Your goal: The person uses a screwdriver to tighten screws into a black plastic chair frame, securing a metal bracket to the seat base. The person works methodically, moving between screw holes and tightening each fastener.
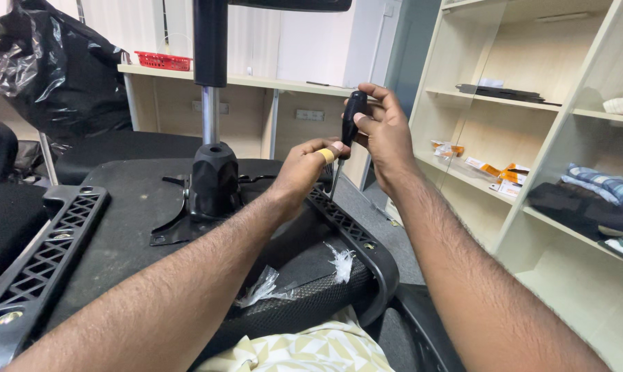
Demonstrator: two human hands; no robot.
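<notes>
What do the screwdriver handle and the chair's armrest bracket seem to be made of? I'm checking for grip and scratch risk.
Screwdriver handle: looks like black plastic, smooth with a faint sheen. Armrest bracket: apparently moulded black plastic, matte, judging by its lattice-patterned ribs. Both are judged by look alone.

The upturned black padded chair seat (132,207) lies in front, its metal gas column (210,103) rising from the middle. Pale wooden shelves (532,138) stand right; the long wooden desk (256,83) runs behind, the red plastic basket (163,60) on it.
</notes>
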